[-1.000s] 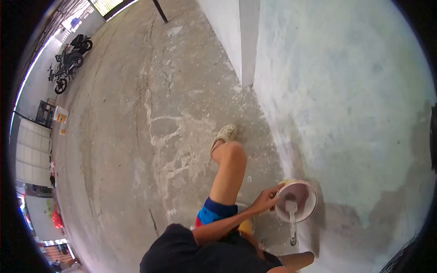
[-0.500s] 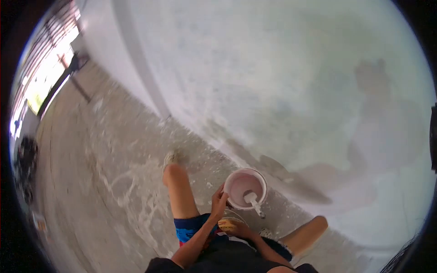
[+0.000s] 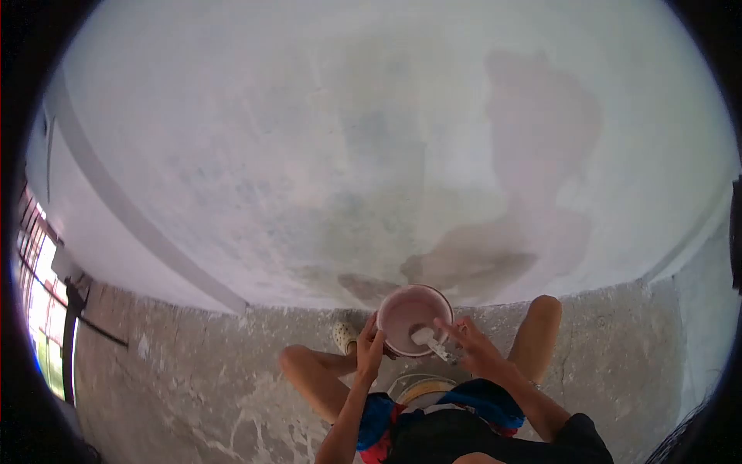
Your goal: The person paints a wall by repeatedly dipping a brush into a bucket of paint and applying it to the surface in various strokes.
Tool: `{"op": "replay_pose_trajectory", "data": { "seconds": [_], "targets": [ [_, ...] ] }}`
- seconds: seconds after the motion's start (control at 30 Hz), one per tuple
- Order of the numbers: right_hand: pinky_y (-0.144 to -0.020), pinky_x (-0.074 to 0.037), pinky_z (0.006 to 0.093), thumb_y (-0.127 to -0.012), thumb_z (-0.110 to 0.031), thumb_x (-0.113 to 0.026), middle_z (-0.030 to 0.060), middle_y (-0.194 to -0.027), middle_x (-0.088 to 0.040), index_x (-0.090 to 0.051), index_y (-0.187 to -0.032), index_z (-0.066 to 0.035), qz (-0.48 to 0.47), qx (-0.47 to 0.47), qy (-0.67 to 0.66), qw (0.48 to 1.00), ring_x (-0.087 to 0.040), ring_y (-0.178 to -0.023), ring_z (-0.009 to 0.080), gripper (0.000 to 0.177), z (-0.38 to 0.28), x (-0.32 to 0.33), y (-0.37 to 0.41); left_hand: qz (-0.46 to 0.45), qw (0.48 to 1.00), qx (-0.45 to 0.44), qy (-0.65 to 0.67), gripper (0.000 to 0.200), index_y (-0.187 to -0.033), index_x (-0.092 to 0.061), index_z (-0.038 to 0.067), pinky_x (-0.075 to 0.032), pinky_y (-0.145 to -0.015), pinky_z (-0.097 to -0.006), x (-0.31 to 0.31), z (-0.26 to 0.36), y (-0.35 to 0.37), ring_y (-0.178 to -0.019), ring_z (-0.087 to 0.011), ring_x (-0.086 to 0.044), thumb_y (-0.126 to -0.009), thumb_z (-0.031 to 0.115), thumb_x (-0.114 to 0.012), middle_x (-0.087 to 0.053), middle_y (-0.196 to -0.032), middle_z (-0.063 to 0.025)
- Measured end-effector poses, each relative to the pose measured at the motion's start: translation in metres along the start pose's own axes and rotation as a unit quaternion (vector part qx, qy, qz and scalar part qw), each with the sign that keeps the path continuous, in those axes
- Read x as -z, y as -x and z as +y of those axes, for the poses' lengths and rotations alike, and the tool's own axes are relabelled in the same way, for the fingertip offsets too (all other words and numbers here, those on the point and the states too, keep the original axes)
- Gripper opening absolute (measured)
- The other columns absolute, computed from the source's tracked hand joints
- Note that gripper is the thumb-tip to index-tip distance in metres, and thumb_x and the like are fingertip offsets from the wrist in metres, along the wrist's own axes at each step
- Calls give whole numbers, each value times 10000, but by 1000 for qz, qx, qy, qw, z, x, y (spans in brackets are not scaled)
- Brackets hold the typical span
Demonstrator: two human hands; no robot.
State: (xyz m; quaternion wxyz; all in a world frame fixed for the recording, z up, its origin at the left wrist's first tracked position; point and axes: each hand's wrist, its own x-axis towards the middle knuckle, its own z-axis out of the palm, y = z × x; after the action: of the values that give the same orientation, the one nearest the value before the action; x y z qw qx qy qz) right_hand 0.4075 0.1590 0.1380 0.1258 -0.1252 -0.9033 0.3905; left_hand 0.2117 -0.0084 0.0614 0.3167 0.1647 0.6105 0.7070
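A round bucket (image 3: 399,311) with a pale pinkish inside is held out in front of me, close to the wall. My left hand (image 3: 370,350) grips its left rim, thumb toward the inside and fingers around the outer side. Inside the bucket rests a paintbrush (image 3: 425,337), its whitish, paint-smeared handle sticking out over the near right rim. My right hand (image 3: 478,349) is at the right rim beside that handle, fingers stretched out and apart, holding nothing.
The white wall (image 3: 270,155) with damp-looking grey patches rises ahead, carrying my shadow. Below me, between my legs, stands another round container (image 3: 423,392) with a wire handle. The concrete floor (image 3: 193,371) has white splatters. A barred opening (image 3: 46,286) lies far left.
My view has turned to face the wall more squarely. My right hand has risen from my lap to the bucket's right rim, while my left hand keeps its grip on the bucket.
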Motion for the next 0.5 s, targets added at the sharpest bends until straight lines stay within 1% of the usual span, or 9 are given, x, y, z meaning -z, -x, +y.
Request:
{"op": "replay_pose_trajectory", "data": {
  "seconds": [0.03, 0.1, 0.17, 0.23, 0.27, 0.33, 0.37, 0.43, 0.5],
  "targets": [
    [-799, -482, 366, -681, 13, -729, 115, -991, -480, -431, -1390, -213, -19, 23, 33, 999, -572, -845, 266, 802, -5, 5, 0, -17, 1000, -6, -3, 525, -1411, -366, 10, -493, -451, -276, -4, 5, -8, -578, -134, -604, -909, 113, -479, -639, -857, -121],
    [-808, -483, 375, -683, 35, -699, 127, -1043, -481, -484, -1347, -214, -19, 25, 17, 999, -577, -865, 287, 741, -14, 11, 0, -68, 995, 1, -78, 506, -1393, -399, 9, -480, -452, -278, -11, 16, -25, -581, -128, -597, -909, 120, -496, -645, -878, -118],
    [-817, -484, 385, -686, 57, -669, 139, -1096, -481, -537, -1304, -216, -29, 27, 1, 999, -582, -886, 309, 689, -15, 15, 3, -116, 991, 19, -65, 488, -1377, -431, 18, -469, -461, -276, -24, 27, -41, -575, -117, -583, -907, 127, -506, -646, -872, -99],
    [-822, -488, 398, -705, 60, -639, 145, -1179, -505, -571, -1260, -164, -59, 32, 22, 998, -589, -962, 327, 602, -7, 16, -1, -217, 967, 19, -130, 501, -1379, -434, 31, -466, -458, -271, -30, 29, -69, -561, -113, -578, -895, 131, -514, -644, -850, -88],
    [-822, -488, 398, -705, 60, -639, 145, -1179, -505, -571, -1260, -164, -55, 29, 29, 998, -589, -962, 327, 602, -5, 19, -4, -224, 966, 15, -126, 501, -1379, -434, 31, -466, -458, -271, -32, 28, -84, -561, -113, -578, -895, 131, -514, -644, -850, -88],
    [-820, -499, 406, -758, 18, -653, 142, -1191, -551, -585, -1229, -126, -40, 27, 34, 998, -603, -993, 332, 497, -3, 19, -4, -271, 942, -21, -195, 500, -1368, -455, 38, -450, -436, -271, -32, 20, -99, -541, -106, -564, -881, 132, -520, -645, -838, -95],
    [-820, -499, 406, -758, 18, -653, 142, -1191, -551, -585, -1229, -126, -42, 24, 37, 998, -603, -993, 332, 497, -1, 26, -6, -272, 943, -19, -190, 500, -1368, -455, 38, -450, -436, -271, -33, 17, -105, -541, -106, -564, -881, 132, -520, -645, -838, -95],
    [-815, -514, 391, -814, -45, -671, 136, -1107, -618, -622, -1179, -96, -5, 16, 35, 999, -625, -965, 318, 372, -7, 48, -11, -269, 951, 44, -145, 490, -1340, -491, 30, -437, -423, -267, -36, 16, -113, -531, -100, -552, -863, 135, -533, -637, -826, -90],
    [-814, -519, 380, -819, -64, -684, 127, -1087, -637, -638, -1157, -91, 23, 17, 22, 999, -633, -955, 306, 342, -16, 63, -14, -249, 960, 52, -118, 483, -1328, -505, 28, -432, -419, -266, -30, 16, -113, -528, -99, -546, -858, 135, -535, -634, -821, -84]
  ]
}}
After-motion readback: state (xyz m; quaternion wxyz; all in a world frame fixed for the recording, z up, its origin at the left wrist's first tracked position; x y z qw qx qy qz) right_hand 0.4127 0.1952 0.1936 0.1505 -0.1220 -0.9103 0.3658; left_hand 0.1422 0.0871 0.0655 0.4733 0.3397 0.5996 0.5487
